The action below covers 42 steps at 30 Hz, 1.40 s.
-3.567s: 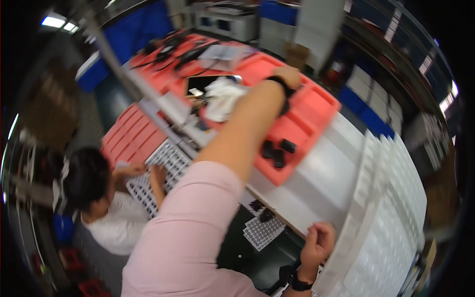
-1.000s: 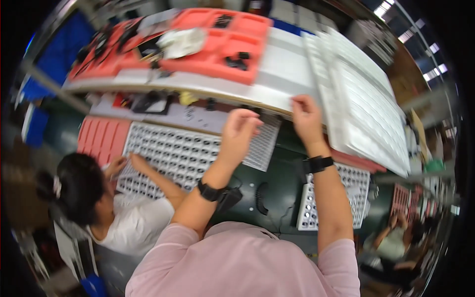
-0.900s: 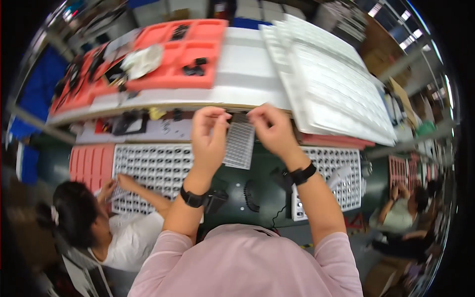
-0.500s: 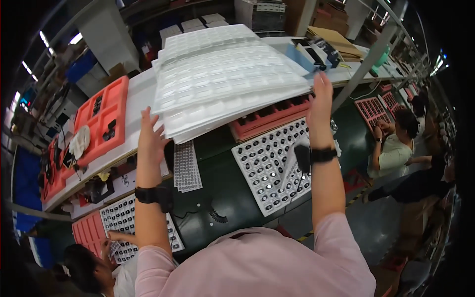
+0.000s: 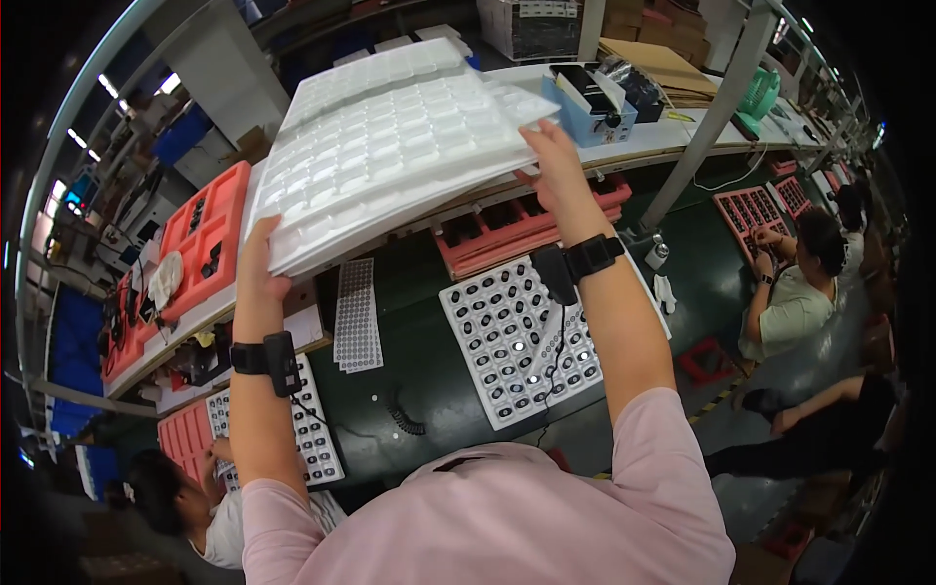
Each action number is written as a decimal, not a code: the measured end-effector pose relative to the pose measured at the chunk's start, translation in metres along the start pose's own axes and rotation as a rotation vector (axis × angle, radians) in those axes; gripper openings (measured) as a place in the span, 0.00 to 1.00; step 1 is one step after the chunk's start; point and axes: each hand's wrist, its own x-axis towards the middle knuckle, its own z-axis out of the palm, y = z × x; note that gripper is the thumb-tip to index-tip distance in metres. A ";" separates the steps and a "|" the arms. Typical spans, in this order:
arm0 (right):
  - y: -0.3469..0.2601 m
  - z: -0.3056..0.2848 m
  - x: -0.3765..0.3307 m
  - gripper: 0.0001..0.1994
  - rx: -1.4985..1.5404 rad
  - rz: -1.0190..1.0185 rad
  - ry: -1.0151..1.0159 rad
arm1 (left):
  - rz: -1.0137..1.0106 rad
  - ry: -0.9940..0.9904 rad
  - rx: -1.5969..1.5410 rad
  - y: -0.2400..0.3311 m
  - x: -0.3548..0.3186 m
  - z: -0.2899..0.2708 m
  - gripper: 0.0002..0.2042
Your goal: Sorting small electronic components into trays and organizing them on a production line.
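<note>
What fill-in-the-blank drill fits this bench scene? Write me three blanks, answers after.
1. Both hands lift a stack of white blister trays; the left hand has its grip on the stack's ____ corner.
2. Each wrist wears a ____ strap, as on the right hand.
3. The perforated white tray on the green bench lies below the ____ forearm.

Missing words: near left; black; right
</note>
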 end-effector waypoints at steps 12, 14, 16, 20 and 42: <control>-0.142 0.078 -0.002 0.15 0.167 -0.245 -0.286 | 0.188 -0.009 0.069 0.153 -0.029 0.016 0.17; -0.160 0.106 -0.028 0.12 0.242 -0.225 -0.324 | 0.219 -0.021 0.072 0.173 -0.032 0.003 0.18; -0.168 0.122 -0.049 0.12 0.211 -0.238 -0.287 | 0.275 -0.090 0.089 0.189 -0.035 -0.005 0.18; -0.171 0.156 -0.077 0.12 0.174 -0.272 -0.229 | 0.271 -0.334 -0.078 0.218 -0.060 -0.015 0.22; -0.070 0.161 -0.071 0.18 -0.019 -0.285 -0.155 | 0.115 -0.065 -0.064 0.094 -0.045 -0.102 0.25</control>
